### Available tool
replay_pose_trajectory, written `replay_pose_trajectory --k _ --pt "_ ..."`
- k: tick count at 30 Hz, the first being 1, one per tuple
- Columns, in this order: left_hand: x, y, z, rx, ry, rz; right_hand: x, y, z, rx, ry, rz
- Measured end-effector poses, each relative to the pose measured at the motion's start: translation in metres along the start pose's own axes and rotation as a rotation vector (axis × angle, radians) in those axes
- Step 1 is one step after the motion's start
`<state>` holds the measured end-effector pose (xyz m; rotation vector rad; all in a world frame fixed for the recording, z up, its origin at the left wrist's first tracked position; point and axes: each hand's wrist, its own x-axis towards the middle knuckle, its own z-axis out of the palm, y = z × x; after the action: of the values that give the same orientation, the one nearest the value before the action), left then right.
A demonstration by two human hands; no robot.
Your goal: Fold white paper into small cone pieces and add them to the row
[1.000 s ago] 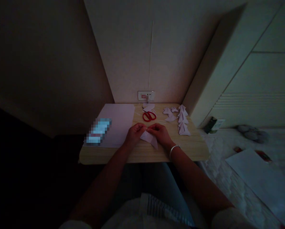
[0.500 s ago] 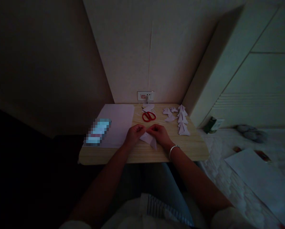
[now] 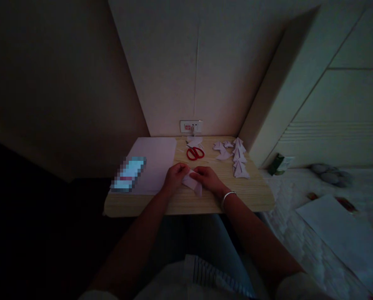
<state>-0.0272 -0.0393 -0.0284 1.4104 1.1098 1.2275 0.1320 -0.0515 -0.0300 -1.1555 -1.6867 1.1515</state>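
Dim room; small wooden worktop [image 3: 251,196] pushed into a wall corner.

Left hand [image 3: 174,175] and right hand [image 3: 209,177] meet near the middle of the worktop, a little toward its near edge. Both curl their fingers onto one folded paper piece [image 3: 193,184], pinching it at its upper end. The piece lies flat on the wood between the hands, its tip pointing at the near edge. A bracelet [image 3: 227,196] sits on the right wrist.

Around:
- red scissors [image 3: 195,153] just beyond the hands, toward the far edge
- paper scraps [image 3: 194,141] behind them at the far edge, under the wall socket [image 3: 191,126]
- a row of folded triangles [image 3: 239,160] along the right edge, with loose folded bits [image 3: 222,151] beside it
- a large white sheet [image 3: 156,160] covering the left part, and a blurred oblong thing [image 3: 128,173] on it near the left edge
- a bed [image 3: 292,216] to the right of the worktop, carrying another white sheet [image 3: 339,233]

Nothing lies between the hands and the scissors or triangles.

Against a second ago: the right hand has shifted left over the paper, the fingertips are closer together, and the piece shows narrower than the broad triangle seen then. Scissors, triangles and sheet are unchanged.
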Motion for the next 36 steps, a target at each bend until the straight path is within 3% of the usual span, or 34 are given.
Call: replay_pose_trajectory --k 7,15,23,27,31,36 --pt "0.0008 0.0001 -0.0001 -0.032 -0.031 -0.065 -0.0007 -0.0044 0.0005 -0.006 0.032 -0.006" --pt "-0.0029 0.002 -0.0018 -0.063 -0.011 -0.052 -0.0017 -0.0071 0.0 0.02 -0.045 0.054" --pt "0.0006 0.004 -0.0029 -0.048 -0.077 -0.089 -0.0005 -0.0092 -0.0051 0.089 -0.078 0.125" --pt "-0.0001 0.0026 -0.0045 -0.134 0.02 -0.034 0.0002 -0.0084 -0.003 0.222 -0.008 0.121" --pt "-0.0041 0.0025 -0.0056 -0.329 -0.046 -0.056 0.001 -0.0068 -0.003 0.456 0.108 0.126" --pt "-0.0062 0.0025 -0.0058 -0.344 -0.08 -0.083 0.0011 -0.0047 -0.0046 0.573 0.165 0.129"
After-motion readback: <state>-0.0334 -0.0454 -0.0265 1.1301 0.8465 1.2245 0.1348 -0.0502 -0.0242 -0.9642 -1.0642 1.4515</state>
